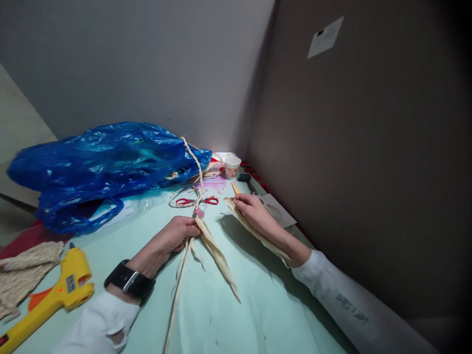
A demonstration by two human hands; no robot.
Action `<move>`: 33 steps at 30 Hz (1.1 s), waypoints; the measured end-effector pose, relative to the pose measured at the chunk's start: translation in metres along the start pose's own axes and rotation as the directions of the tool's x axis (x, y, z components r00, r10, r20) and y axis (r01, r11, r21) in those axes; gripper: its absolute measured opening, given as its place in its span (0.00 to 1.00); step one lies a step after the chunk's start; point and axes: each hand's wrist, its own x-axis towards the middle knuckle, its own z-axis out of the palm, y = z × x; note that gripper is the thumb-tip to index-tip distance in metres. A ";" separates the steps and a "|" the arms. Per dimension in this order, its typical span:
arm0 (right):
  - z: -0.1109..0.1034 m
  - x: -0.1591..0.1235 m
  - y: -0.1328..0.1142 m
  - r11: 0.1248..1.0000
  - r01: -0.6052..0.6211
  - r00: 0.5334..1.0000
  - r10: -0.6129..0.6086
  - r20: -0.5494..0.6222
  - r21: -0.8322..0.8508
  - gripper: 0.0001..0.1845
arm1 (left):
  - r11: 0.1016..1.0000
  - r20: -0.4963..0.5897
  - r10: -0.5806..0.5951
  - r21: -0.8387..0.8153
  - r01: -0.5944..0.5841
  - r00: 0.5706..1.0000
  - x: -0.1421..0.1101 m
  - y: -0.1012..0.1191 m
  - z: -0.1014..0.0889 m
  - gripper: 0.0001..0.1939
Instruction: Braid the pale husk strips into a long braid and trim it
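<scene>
My left hand point(178, 231), with a black watch on its wrist, pinches the end of a pale braided cord just below a pink binder clip point(199, 212). From these fingers hang a wide strip of dried husk point(217, 250) and thinner strands point(178, 290) that run toward me. Off to the right, my right hand point(254, 210) is closed on another pale husk strip point(231, 204), whose length trails back under the wrist. Just past its fingertips shows a yellow-orange pointed thing point(235, 188). The braided cord point(195, 160) loops beyond the clip, over red-handled scissors point(211, 200).
A blue plastic bag point(121, 152) fills the back left. A yellow glue gun point(70, 280) lies at the left beside a woven piece point(29, 270). At the back stand a paper cup point(232, 167) and a dark spool point(243, 177). A grey wall point(350, 147) borders the right side.
</scene>
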 end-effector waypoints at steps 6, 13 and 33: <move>0.015 -0.011 -0.009 0.996 -0.069 0.996 0.064 0.069 0.065 0.12 | 1.000 0.010 0.000 -0.014 0.000 1.000 0.000 0.000 0.001 0.11; 0.043 -0.025 -0.009 0.918 0.200 0.966 -0.126 0.225 -0.344 0.10 | 1.000 0.009 0.031 -0.001 -0.031 0.999 0.005 -0.007 -0.004 0.11; 0.027 -0.018 -0.004 0.983 0.043 0.968 0.003 0.251 -0.179 0.10 | 1.000 -0.010 0.021 0.006 -0.021 1.000 0.008 -0.010 -0.004 0.12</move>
